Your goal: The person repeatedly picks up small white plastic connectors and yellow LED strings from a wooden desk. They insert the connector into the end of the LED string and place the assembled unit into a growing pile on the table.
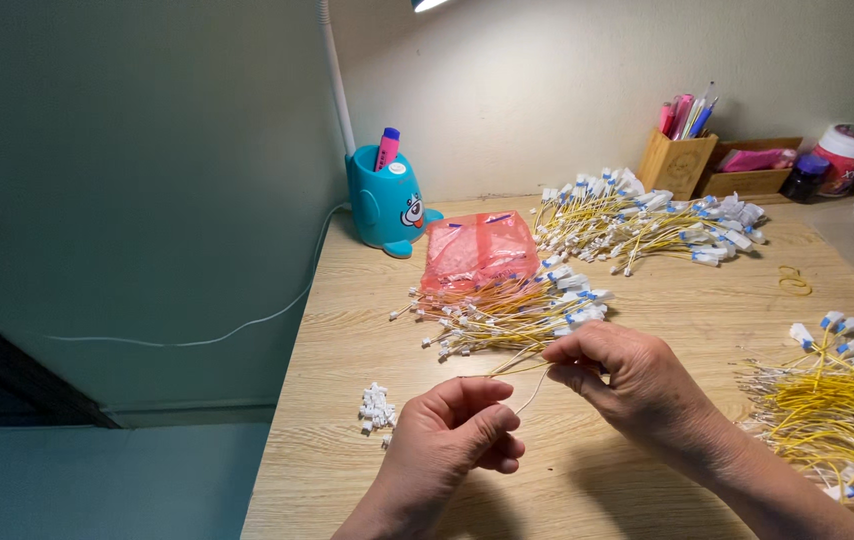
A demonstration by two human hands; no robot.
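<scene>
- Right hand (619, 378) is pinched shut on one thin yellow wire (519, 368), fingertips tight around it, likely so the end stays steady.
- Left hand (459, 432) sits just below and to the left, fingers curled in, thumb against forefinger; it seems to nip something small at the wire's pale tail, though what it grips is too small to tell.
- The wire runs between the two hands, lifted a touch above the worktop (367, 330).
- Just beyond the hands lies a fanned bundle of yellow wires (507, 315) with white-and-blue plugs, close enough to draw from, and behind it a pink plastic bag (475, 250).
- Left of the left hand, a small heap of white connectors (377, 408).
- To the right of the right hand, another pile of wires (837, 400); further out, a third pile (637, 225).
- Far edge: a blue pen pot (385, 205) shaped like a cartoon creature, a wooden pen holder (675, 160) and a white-lidded jar (845, 150).
- Pale wood-grain worktop, plain light wall, lamp overhead.
</scene>
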